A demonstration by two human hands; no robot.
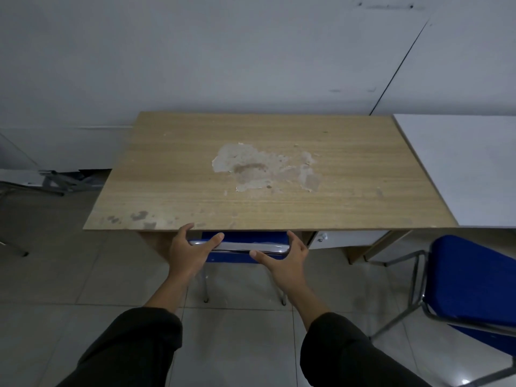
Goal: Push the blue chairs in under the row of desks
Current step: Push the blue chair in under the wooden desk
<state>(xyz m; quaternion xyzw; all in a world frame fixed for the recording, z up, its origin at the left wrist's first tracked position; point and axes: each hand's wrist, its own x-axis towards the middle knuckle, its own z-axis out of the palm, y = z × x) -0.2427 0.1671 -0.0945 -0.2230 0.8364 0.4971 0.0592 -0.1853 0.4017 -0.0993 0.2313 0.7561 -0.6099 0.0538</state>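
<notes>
While the blue padded chair with chrome frame (243, 245) sits mostly under the worn wooden surface (265, 174), left hand (190, 251) and right hand (284, 258) rest open-fingered on its backrest rail, neither grip closed; a second blue chair (472, 286) stands out beside the white surface (463, 169).

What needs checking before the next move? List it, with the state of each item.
1. Chair at the wooden desk tucked in: ok; the first blue chair has its seat under the top, only the backrest shows.
2. Left hand clear of the backrest: cannot tell.
3. Right hand clear of it: cannot tell.
4. Second blue chair pushed in: not ok; it stands out on the floor.
5. Space under the white desk: cannot tell, mostly hidden.
</notes>
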